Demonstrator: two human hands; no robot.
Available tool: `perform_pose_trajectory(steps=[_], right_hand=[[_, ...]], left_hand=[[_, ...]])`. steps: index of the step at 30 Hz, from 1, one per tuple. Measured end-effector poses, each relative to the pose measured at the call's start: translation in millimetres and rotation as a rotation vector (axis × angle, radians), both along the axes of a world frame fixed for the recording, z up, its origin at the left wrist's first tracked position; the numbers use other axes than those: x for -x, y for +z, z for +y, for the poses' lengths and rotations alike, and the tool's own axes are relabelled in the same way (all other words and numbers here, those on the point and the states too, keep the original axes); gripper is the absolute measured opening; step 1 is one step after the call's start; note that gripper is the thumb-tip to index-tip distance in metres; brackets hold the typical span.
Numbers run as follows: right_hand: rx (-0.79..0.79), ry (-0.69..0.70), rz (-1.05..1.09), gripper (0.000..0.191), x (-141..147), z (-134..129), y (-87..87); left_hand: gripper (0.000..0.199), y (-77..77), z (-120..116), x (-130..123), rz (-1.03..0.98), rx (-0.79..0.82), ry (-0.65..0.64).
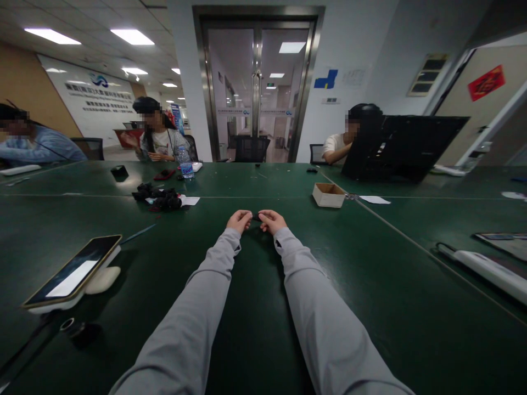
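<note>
Both arms in grey sleeves reach forward over the dark green table (pixel 263 184). A small black piece (pixel 256 216) is held between my two hands just above the tabletop; its kind is too small to tell. The fingers of my left hand (pixel 239 220) pinch its left end. On the other end, the thumb and fingers of my right hand (pixel 272 221) are closed. Ahead and to the left lies a heap of black parts (pixel 164 198) on white paper. To the right of my hands stands an open, shallow cardboard box (pixel 328 196).
At the left, a phone (pixel 74 271) leans on a white device, near a black cylindrical part (pixel 78 331). A water bottle (pixel 185 163) stands farther back. A large black screen (pixel 403 148) and a white power strip (pixel 486 269) are at the right. Several people sit across the table.
</note>
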State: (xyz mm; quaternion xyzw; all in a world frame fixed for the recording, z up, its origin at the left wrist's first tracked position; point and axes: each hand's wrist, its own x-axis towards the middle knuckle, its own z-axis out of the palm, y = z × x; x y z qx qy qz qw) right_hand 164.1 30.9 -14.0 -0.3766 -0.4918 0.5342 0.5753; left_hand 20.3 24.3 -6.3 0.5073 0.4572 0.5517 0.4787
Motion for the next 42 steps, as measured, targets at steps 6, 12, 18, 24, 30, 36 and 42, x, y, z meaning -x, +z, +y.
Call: perform_pose_trajectory(steps=[6,12,18,24,30,36,42], right_hand=[[0.017,0.02,-0.023,0.034,-0.5,-2.2,3.4],[0.009,0.016,-0.026,0.035,0.1,-1.8,3.0],[0.005,0.011,-0.028,0.037,0.9,-2.6,3.3],[0.004,0.013,-0.052,0.036,1.3,-4.0,5.0],[0.008,0.01,-0.065,0.036,1.2,-3.8,5.1],[0.016,0.003,-0.047,0.037,1.6,-4.0,5.1],[0.006,0.004,-0.064,0.036,1.5,-3.8,5.3]], left_hand=[[0.025,-1.6,1.1,0.1,0.049,-0.052,0.067],[0.024,0.9,-0.7,-0.7,0.071,-0.002,0.071],[0.025,4.1,-3.5,-0.7,0.104,-0.039,0.072],[0.024,5.1,-4.1,-1.7,0.098,-0.008,0.084],[0.026,4.9,-5.1,-1.4,0.086,0.005,0.059],[0.025,6.0,-6.8,-1.3,0.092,-0.006,0.037],[0.025,6.5,-7.9,-2.0,0.086,0.001,0.018]])
